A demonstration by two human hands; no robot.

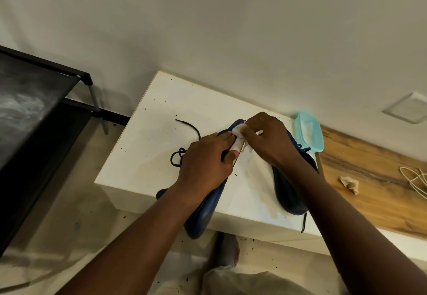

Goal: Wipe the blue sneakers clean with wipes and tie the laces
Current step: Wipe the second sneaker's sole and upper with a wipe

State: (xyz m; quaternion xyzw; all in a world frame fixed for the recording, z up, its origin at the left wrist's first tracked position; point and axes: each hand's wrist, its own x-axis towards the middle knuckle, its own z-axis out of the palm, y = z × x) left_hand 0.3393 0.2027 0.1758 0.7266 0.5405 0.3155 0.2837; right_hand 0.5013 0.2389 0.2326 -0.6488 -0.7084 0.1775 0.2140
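The left hand (pixel 205 162) grips a dark blue sneaker (pixel 203 216); the right hand (pixel 268 139) pinches a white wipe (pixel 238 138) against its toe. A second sneaker (pixel 286 190) and a teal tub (pixel 309 132) lie just beside.

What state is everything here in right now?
Left hand: gripping the held sneaker.
Right hand: pinching the wipe.
Wipe: bunched, pressed on that sneaker's tip.
Held sneaker: lace loose on the table.
Other sneaker: lying on the table, lace end dangling.
Used wipe: crumpled on the wooden top.

The left hand (pixel 205 162), the right hand (pixel 268 137) and both forearms are bare to the frame edge. At six o'clock are pale beige trousers (pixel 242 282) and a blurred, light-coloured foot (pixel 227 250).
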